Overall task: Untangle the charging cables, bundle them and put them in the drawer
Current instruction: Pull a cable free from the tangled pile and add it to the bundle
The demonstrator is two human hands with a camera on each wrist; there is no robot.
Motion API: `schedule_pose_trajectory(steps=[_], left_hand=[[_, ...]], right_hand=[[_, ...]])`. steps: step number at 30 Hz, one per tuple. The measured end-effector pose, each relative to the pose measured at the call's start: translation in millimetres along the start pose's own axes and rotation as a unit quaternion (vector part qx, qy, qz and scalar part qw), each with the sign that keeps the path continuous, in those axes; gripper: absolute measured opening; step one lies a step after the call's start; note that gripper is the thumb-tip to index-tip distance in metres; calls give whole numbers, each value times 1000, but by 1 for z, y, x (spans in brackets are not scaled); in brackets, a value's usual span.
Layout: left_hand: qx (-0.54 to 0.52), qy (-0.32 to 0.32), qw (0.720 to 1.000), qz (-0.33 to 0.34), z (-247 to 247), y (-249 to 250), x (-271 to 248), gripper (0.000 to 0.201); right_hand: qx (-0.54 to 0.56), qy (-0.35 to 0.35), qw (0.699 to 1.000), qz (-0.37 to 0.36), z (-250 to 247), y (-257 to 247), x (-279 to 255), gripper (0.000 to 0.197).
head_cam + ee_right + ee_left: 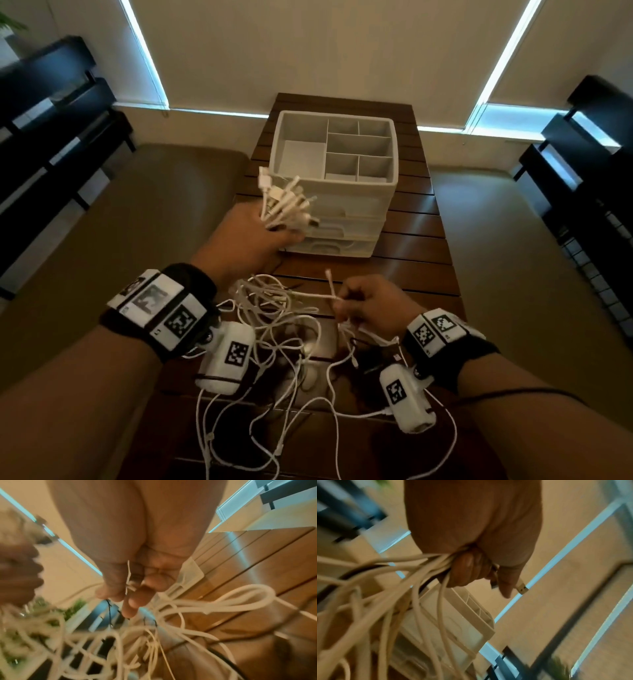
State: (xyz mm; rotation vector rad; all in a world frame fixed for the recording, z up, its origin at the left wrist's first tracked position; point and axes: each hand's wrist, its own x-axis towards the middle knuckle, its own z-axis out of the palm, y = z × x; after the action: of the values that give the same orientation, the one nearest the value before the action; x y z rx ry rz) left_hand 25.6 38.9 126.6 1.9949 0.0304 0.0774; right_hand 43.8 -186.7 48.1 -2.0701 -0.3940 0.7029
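My left hand (pixel 255 236) grips a bunch of white charging cables, their plug ends (pixel 286 198) fanning up in front of the drawer unit (pixel 337 192). In the left wrist view the fingers (pixel 465 569) curl round the cords (pixel 419 566), and a USB plug (pixel 522 588) sticks out past them. My right hand (pixel 368 301) pinches one white cable end (pixel 331 286) above the tangle of white cables (pixel 284 342) on the wooden table (pixel 411 274). The right wrist view shows its fingertips (pixel 130 601) closed on a thin cord (pixel 128 574), with loops (pixel 223 601) hanging below.
The white drawer unit has a divided tray (pixel 359 147) on top and closed drawers (pixel 339 245) below, at the table's middle. Dark benches (pixel 51 137) stand left and right (pixel 582 171). Loose cables trail to the table's near edge (pixel 274 445).
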Motion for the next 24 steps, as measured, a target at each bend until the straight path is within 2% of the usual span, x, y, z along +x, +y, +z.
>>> schedule_pose_trajectory(steps=[2,6,9,12,15,17,18,21,22,24], left_hand=[[73,-18,997,19,5,-4,-1,9],[62,-68,995,-27,27,-7,-9,20],[86,-66,993,-40,33,-7,-12,11],[86,-28,995,-51,22,-2,-9,9],[57,59,995,-51,-4,7,-6,16],[93,95,990,-48,-20,12,-4,16],[126,109,985,-46,-24,15,-5,14],[207,166,963,-43,-18,20,-9,30],[208,181,961,-31,-11,24,-11,27],[158,162,974,-8,7,27,-15,20]], right_hand=[[8,30,999,-36,-6,-12,3,9],[20,95,991,-94,-12,-34,14,17],[43,116,987,-106,-13,-42,20,16],[61,77,992,-79,-13,-34,18,7],[-25,13,999,-19,-19,-7,14,6],[-60,6,998,12,-23,8,13,10],[-69,15,997,11,-23,10,13,13],[-89,49,995,-15,-21,1,14,19],[-96,53,994,-24,-19,-6,14,20],[-126,47,990,-48,-17,-17,16,20]])
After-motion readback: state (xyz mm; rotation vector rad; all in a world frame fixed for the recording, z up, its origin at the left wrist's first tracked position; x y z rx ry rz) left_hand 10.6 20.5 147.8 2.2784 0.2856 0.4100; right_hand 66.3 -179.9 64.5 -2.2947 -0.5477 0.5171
